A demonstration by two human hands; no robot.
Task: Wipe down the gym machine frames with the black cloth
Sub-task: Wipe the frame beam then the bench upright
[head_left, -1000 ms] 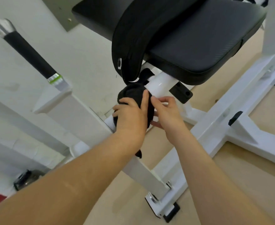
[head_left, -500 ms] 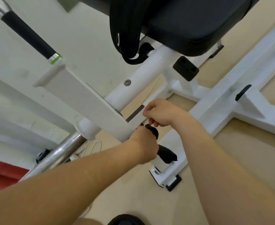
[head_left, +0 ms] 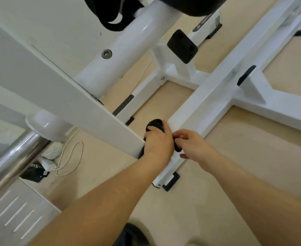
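Head view. Left grip (head_left: 157, 141) is clenched round the bunched black cloth (head_left: 155, 123), pressing it where the lower end of the sloped white arm (head_left: 57, 89) passes over the base rail (head_left: 217, 96) on the floor. Right grip (head_left: 194, 144) is just beside it, fingertips pinching the cloth's loose end. The cloth sits on the rail's near stretch, not far from the black foot cap (head_left: 171, 178).

Risks, as judged:
- The wad is tight, so little fabric meets the metal. A pass may streak and miss the rail's side faces.
- Both hands crowd the corner under the arm's end, so knuckles could knock its edge.
- The loose end could snag at the joint if tugged.
- A white cable (head_left: 69, 157) lies on the floor nearby, and a wide sweep could drag it.
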